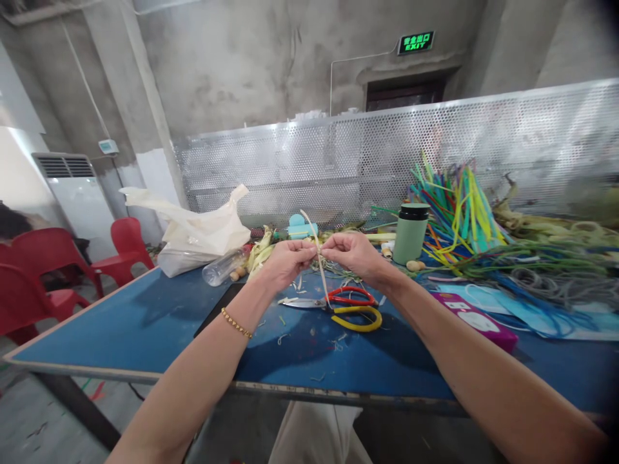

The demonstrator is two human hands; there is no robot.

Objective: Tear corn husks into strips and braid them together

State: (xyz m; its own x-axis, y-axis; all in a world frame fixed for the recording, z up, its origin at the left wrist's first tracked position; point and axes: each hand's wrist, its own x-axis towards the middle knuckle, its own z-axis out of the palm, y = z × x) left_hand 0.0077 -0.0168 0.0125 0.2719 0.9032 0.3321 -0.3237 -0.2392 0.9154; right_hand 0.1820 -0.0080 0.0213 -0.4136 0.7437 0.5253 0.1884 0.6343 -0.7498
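My left hand [290, 259] and my right hand [355, 254] meet in front of me above the table, fingertips pinched close together. Between them runs a thin pale strip [324, 277], which looks like dried husk or plant fibre. One end sticks up above the fingers and the other hangs down toward the scissors. Both hands are closed on this strip; the exact spot where they grip it is covered by the fingers. Below lies a pair of scissors [355, 318] with one red and one yellow handle, blades pointing left. Small pale scraps [283, 338] are scattered around it.
On the blue table [120, 328], a white plastic bag [203, 229] and a clear bottle [225, 267] stand left. A green canister [410, 235], colourful strips [469, 206], a purple box [476, 319] and blue masks [536, 309] lie right. A perforated metal panel [271, 161] stands behind.
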